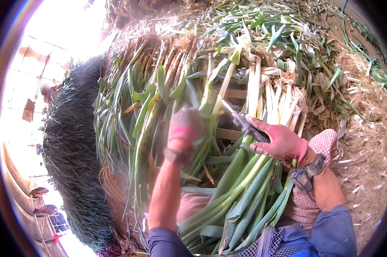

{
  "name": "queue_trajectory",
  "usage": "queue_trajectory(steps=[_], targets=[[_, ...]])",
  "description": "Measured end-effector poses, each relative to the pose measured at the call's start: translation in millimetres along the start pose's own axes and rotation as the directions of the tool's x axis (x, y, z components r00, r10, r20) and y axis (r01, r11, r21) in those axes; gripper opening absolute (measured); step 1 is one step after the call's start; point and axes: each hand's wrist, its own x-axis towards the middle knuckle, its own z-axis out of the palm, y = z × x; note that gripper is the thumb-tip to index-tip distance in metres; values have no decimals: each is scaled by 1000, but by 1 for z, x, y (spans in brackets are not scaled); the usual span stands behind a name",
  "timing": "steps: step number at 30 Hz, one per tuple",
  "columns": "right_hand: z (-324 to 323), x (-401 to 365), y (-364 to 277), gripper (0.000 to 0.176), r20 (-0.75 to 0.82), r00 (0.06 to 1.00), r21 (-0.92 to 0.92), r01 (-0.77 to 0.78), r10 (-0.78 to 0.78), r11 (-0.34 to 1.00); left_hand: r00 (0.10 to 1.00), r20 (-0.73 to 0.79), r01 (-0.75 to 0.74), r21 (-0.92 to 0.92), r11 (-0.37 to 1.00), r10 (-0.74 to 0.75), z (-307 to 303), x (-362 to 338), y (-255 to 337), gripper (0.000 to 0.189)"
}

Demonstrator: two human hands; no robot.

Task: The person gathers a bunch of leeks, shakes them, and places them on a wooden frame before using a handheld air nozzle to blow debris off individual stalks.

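My right hand [281, 141], in a pinkish glove, is closed around a dark nozzle tool [251, 128] whose thin metal tip points up and left at a leek stalk [224, 88]. Under that hand lie several trimmed leeks [253, 85], white ends away from me and green leaves [240, 192] across my lap. My left hand [185, 124], gloved and blurred by motion, is over the leaves of the untrimmed leeks [146, 98] on the left. Its fingers are smeared, so what it holds cannot be made out.
A dark green stack of leaves [73, 150] stands at the left. Loose leaf scraps [270, 25] are heaped at the top. Brown root debris [360, 141] covers the ground at the right. Wooden slats [230, 134] show between the leeks.
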Motion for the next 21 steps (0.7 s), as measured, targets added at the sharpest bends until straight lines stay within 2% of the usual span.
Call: queue_trajectory(steps=[1,2,4,5,6,8,9,10,12,13,14,16,17,18,19,20,21], targets=[[-1,0,-8,88,17,998,-69,-67,68,995,996,-71,-63,-30,998,60,0,-7,-1,29],[-1,1,-13,88,30,990,-137,-132,137,982,996,-69,-61,-29,998,59,-3,-8,-5,29],[-1,2,-13,89,32,982,-128,-180,186,975,977,209,139,-425,895,-53,-21,-11,-8,31],[0,2,-8,89,65,990,-85,-117,123,989,952,299,249,-653,715,-58,-38,-11,-10,31],[2,2,-4,89,94,994,-41,-55,59,998,963,267,228,-734,640,-37,-55,-9,-10,25],[9,4,3,89,70,997,-45,-38,41,998,984,171,179,-918,355,-56,-82,3,-15,7],[12,5,4,90,46,999,-47,-19,21,999,976,-122,-206,-783,586,180,-93,17,-28,3],[14,6,2,90,52,998,-46,-18,20,999,829,-314,-559,-489,669,463,-102,32,-40,9],[13,8,-6,89,49,989,-26,-138,139,990,655,-531,-732,-621,280,537,-134,60,-35,8],[13,9,-7,87,42,991,-51,-126,128,991,661,-532,-729,-623,283,530,-145,69,-28,8],[17,12,0,87,47,991,-57,-123,126,991,730,-565,-660,-729,182,383,-159,75,-10,6],[29,16,23,84,-100,995,30,3,0,1000,847,-524,-518,-852,-83,91,-178,91,24,21],[28,17,21,84,-100,995,31,4,-1,1000,890,-454,-451,-862,-231,-44,-181,99,28,29],[25,19,17,85,-109,990,47,-82,86,996,702,-692,-705,-642,302,168,-153,107,9,39],[22,20,14,85,-118,978,65,-166,173,984,916,-351,-317,-930,188,-194,-135,117,5,41],[20,19,10,85,-123,977,67,-164,172,984,740,-672,-563,-619,547,0,-70,144,-29,38],[18,17,7,85,-53,994,116,-93,100,989,854,-512,-310,-645,698,-94,-57,110,-17,31]])
